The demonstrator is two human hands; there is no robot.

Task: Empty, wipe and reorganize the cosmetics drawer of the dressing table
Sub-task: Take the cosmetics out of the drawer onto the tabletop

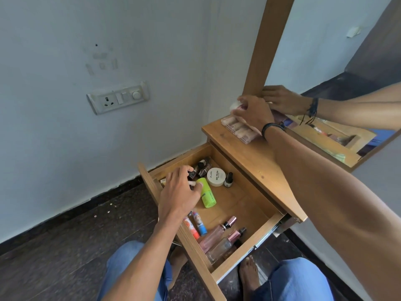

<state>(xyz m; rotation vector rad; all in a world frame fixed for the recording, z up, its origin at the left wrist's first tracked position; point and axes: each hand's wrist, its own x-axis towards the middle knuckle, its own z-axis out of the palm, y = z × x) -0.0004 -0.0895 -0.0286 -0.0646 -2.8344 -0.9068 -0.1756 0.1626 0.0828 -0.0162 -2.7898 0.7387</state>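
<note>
Head view puts us in the emptying step: the drawer (240,200) of the dressing table stands pulled out below the tabletop (249,157), with cosmetics lying loose in it. Our left hand (180,192) reaches in with fingers curled beside the green tube (207,194) and the small dark bottles (200,168); we cannot tell whether it pinches anything. Our right hand (253,115) grips a pale container (235,105) over the clear case (238,130), close against the mirror frame (267,46). Next, we judge, comes setting that down and lifting out another item. The tabletop is narrow, so things belong near the frame, away from its front edge. The drawer's middle floor is bare; the perfume bottles (221,237) crowd the near corner.
</note>
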